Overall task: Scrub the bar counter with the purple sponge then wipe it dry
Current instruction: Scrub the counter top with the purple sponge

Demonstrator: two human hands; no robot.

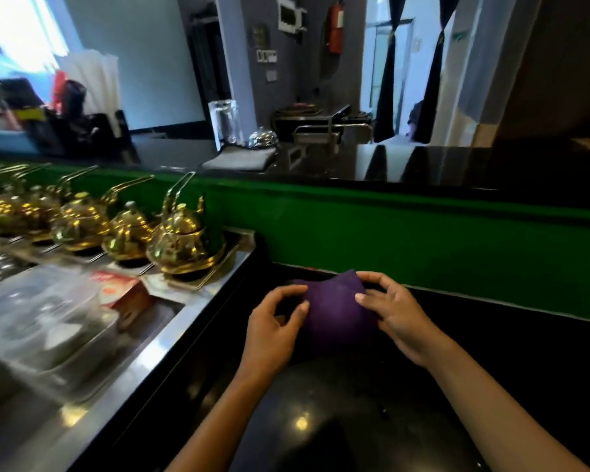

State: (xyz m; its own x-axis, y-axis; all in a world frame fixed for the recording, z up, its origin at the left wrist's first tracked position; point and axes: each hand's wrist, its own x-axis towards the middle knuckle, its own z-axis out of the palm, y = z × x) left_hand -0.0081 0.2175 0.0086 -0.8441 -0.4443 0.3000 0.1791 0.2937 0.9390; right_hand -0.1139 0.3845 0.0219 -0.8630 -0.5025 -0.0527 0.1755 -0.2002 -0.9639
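Note:
A flat purple sponge (334, 311) is held just above the glossy black bar counter (321, 420), close to the green wall. My left hand (275, 330) pinches its left edge between thumb and fingers. My right hand (395, 313) pinches its right edge and far corner. The sponge bulges upward between the two hands. Its lower part hides the counter beneath it.
A steel tray area (143, 366) borders the counter on the left, holding several golden teapots (181, 240) and clear plastic containers (45, 311). A green wall (423, 247) rises behind the counter, topped by a higher black ledge (406, 165) with a folded grey cloth (239, 158).

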